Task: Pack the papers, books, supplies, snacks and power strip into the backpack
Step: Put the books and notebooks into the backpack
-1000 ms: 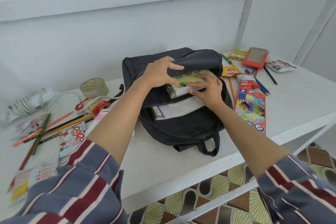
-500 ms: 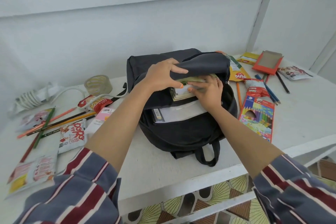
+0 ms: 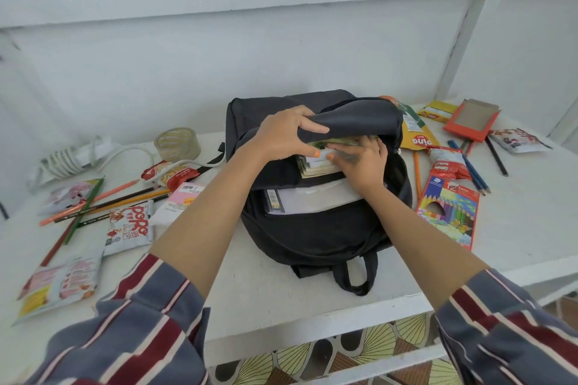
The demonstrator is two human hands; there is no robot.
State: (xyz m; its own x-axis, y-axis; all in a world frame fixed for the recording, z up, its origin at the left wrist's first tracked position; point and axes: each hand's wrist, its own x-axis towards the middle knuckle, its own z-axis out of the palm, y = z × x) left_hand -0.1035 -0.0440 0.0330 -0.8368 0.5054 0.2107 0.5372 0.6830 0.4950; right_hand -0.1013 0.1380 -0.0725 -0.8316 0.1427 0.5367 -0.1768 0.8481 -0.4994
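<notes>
While the left hand (image 3: 281, 134) grips the backpack (image 3: 328, 228) flap, the right hand (image 3: 359, 162) clasps books (image 3: 316, 167), sliding them in above the papers (image 3: 312, 197). Outside lie snacks (image 3: 128, 226), pencils (image 3: 103, 200) and the power strip (image 3: 62, 162).

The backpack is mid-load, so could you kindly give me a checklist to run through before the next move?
1. Opening held clear: left hand grips the flap of the backpack, lifted off the mouth: ok.
2. Book stack fully inside: right hand holds it, and its near end pokes out: not ok.
3. Papers seated: tucked in front of the books, top edge showing: ok.
4. Room deeper inside: hidden by the flap: cannot tell.
5. Power strip packed: it lies on the table, far left: not ok.
</notes>
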